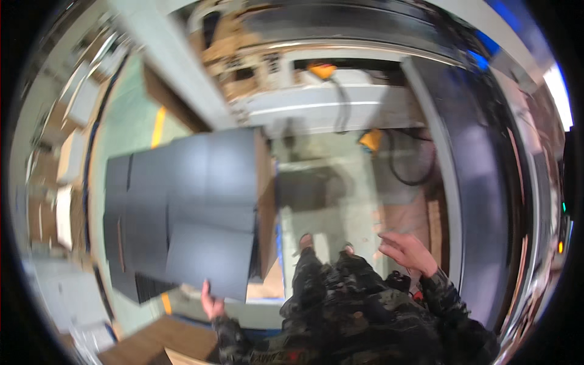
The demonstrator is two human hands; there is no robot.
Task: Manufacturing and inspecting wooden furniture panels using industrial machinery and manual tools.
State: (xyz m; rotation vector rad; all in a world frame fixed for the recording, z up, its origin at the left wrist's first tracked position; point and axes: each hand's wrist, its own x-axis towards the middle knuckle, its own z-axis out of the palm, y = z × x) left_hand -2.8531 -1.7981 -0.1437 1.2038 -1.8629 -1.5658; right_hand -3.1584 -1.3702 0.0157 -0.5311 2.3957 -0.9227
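Observation:
To my left stands a stack of flat dark grey panels (207,164), laid in several piles. The nearest top panel (210,258) lies slightly askew, its near edge sticking out past the stack. At that edge is my left hand (212,302), with one digit on the panel's top face and the other fingers mostly hidden; it looks closed on the edge. My right hand (406,250) hangs in the air to the right of my body, fingers stretched out and holding nothing.
A long dark conveyor-like surface (477,182) with a grey rail runs along my right. Ahead is a white machine base (310,104) with two yellow foot pedals (371,140) on cables. Brown boards (164,340) lie at the lower left. A grey post (173,58) rises beyond the stack.

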